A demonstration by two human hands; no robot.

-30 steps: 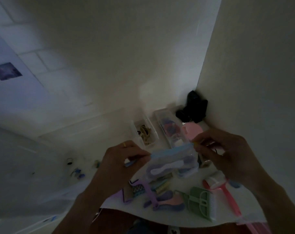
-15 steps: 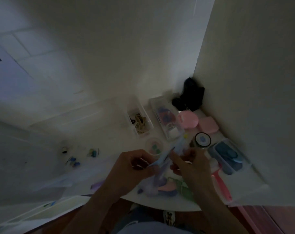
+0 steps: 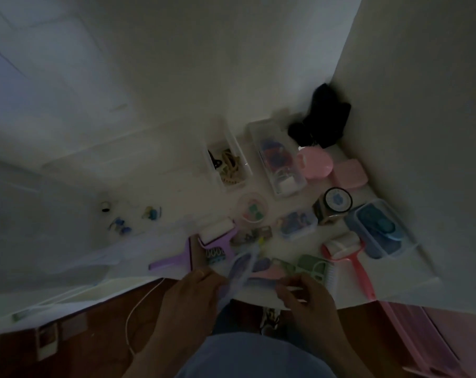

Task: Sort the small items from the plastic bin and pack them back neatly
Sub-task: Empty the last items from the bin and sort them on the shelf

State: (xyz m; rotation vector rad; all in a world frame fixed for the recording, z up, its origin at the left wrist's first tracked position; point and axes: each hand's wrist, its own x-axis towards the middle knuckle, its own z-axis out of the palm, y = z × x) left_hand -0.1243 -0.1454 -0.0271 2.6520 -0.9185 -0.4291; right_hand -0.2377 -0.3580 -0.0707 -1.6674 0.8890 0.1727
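Observation:
Both hands hold a small clear zip pouch [image 3: 241, 271] with a bluish top strip over the near edge of the white table [image 3: 177, 203]. My left hand [image 3: 190, 298] pinches its left side and my right hand [image 3: 305, 296] pinches its right side. Something pale purple shows through the plastic. Small items lie on the table beyond: a purple lint roller [image 3: 212, 238], a red lint roller [image 3: 346, 255], a green brush [image 3: 312, 267]. Two clear narrow bins stand further back, one with tan hair clips [image 3: 228, 167], one with blue and red items [image 3: 277, 159].
A pink round case [image 3: 314, 163], a pink box [image 3: 348, 174], a round-lidded jar [image 3: 336, 200] and a clear box of blue things [image 3: 381, 230] sit near the right wall. A black object [image 3: 324, 121] fills the corner. Loose small bits [image 3: 122, 225] lie at left.
The view has tilted down and both hands have come lower and nearer to me with the pouch, from above the items to the table's front edge. The pouch now looks edge-on.

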